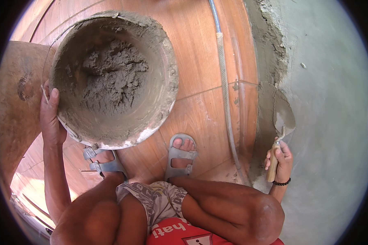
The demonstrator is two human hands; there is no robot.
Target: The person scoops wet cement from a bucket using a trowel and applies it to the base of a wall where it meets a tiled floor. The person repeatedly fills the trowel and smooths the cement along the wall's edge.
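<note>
Head camera, looking down: a person squats in sandals [182, 163] on a wood-patterned tile floor [200, 118]. At upper left, a round bucket [171, 81], its walls caked, holds dark grey mortar [116, 77]. The left hand [54, 122] is curled at the bucket's left rim, thumb showing near the thin wire handle [49, 55]; how tightly the fingers close is hidden. At right, the right hand [283, 160] is closed around the wooden handle of a small trowel [288, 116], its blade over a rough mortar strip [263, 110] beside a smooth grey surface [331, 134]. A braided hose [224, 81] lies between bucket and strip.
</note>
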